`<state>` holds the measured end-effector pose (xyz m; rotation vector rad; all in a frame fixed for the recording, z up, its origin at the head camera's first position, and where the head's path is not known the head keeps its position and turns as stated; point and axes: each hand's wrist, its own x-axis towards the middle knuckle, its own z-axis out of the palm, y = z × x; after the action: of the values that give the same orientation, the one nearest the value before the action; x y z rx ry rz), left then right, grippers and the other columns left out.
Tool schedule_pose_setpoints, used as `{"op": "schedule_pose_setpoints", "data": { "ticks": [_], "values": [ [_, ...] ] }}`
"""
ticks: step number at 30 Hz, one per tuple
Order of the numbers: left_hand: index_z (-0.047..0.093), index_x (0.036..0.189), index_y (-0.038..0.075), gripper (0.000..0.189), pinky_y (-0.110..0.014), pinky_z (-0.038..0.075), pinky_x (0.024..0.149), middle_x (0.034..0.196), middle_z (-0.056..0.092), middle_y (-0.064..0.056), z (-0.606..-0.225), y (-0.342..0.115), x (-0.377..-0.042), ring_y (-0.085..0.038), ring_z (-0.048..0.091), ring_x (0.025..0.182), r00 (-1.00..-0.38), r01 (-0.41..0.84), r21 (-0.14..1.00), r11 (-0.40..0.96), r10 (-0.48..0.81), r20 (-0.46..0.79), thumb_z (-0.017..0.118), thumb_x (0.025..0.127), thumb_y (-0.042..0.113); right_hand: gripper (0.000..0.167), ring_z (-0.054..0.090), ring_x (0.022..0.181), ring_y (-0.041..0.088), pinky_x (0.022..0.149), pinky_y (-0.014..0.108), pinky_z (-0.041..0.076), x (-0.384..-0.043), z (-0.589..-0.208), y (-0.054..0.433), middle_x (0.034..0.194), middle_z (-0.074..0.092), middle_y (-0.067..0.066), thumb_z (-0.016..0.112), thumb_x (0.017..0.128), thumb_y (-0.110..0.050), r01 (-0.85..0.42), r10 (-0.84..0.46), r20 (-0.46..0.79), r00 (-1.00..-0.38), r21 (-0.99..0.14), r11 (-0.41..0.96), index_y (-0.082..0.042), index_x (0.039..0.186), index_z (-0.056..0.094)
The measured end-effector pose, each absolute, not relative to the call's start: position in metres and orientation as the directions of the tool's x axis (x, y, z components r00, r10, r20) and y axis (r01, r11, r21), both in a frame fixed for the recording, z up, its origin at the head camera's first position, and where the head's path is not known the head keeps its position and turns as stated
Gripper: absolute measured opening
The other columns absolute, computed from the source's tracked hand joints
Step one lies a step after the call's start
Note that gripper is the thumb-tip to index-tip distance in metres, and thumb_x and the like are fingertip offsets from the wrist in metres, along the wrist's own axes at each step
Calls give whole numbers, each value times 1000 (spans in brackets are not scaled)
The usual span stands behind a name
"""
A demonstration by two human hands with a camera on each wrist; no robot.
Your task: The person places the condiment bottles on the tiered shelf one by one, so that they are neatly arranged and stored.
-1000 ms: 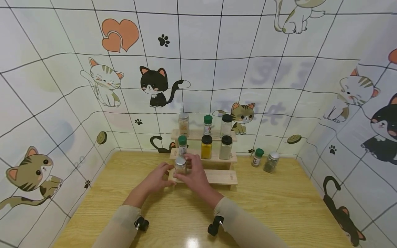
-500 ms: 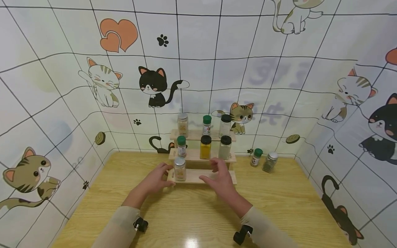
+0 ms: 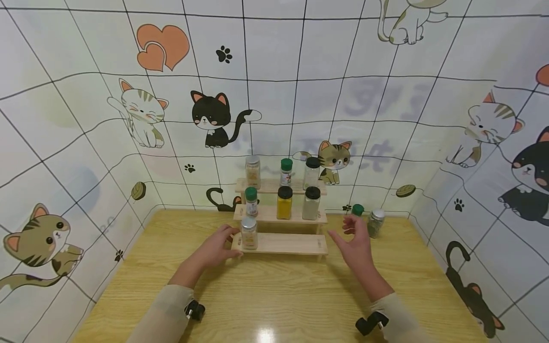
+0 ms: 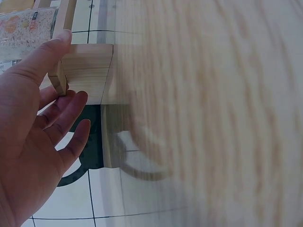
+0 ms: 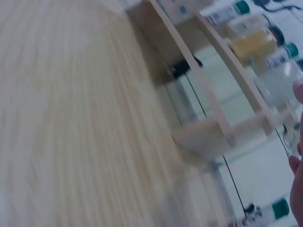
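A three-step wooden spice rack [image 3: 287,243] stands against the wall. My left hand [image 3: 218,247] grips the left end of its lowest step; in the left wrist view the thumb lies along the board's edge and fingers curl beneath. On that step, close to this hand, is a silver-capped spice jar [image 3: 249,234] with pale contents. My right hand [image 3: 358,244] is off the rack's right side, fingers parted and holding nothing. Just beyond it is a green-capped spice jar [image 3: 357,209], partly hidden by the fingers. A silver-capped jar of green herbs [image 3: 375,224] stands beside that.
The middle step carries a green-capped jar [image 3: 251,202], a yellow spice jar [image 3: 284,204] and a black-capped jar [image 3: 310,204]. Several jars stand on the top step, including a silver-capped one [image 3: 253,172]. Cat-patterned sheeting [image 3: 274,105] encloses the wooden table [image 3: 266,295].
My right hand has let go of the silver-capped jar on the lowest step and moved right, past the rack, to the jars on the table. My left hand has stayed at the rack.
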<state>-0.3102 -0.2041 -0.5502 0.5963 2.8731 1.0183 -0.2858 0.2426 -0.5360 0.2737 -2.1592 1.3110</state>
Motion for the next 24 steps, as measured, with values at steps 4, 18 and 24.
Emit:
{"op": "schedule_pose_setpoints", "data": {
  "ticks": [4,18,24],
  "values": [
    [63,149,5,70,-50,58,101,130,60,-4,-549,-204,-309,-27,67,119,-924,346,611,712,370,93,94,93,32,56,58,106,35,91,34,48,-295,-535,278,124,56,21,89,94,-4,-407,236,588,-773,-746,528,1,138,55],
    [62,150,4,72,-50,58,102,132,60,-5,-546,-203,-310,-29,67,120,-923,345,608,716,375,83,94,92,32,63,51,125,41,97,48,42,-328,-558,343,139,51,25,85,100,-18,-142,435,515,-739,-750,646,0,151,54],
    [63,150,3,71,-50,58,102,132,60,-6,-547,-203,-310,-29,67,120,-926,339,612,714,369,82,94,92,31,73,50,138,44,110,59,47,-339,-566,349,151,44,25,84,102,-22,-83,464,383,-799,-834,545,-4,161,44]
  ]
}}
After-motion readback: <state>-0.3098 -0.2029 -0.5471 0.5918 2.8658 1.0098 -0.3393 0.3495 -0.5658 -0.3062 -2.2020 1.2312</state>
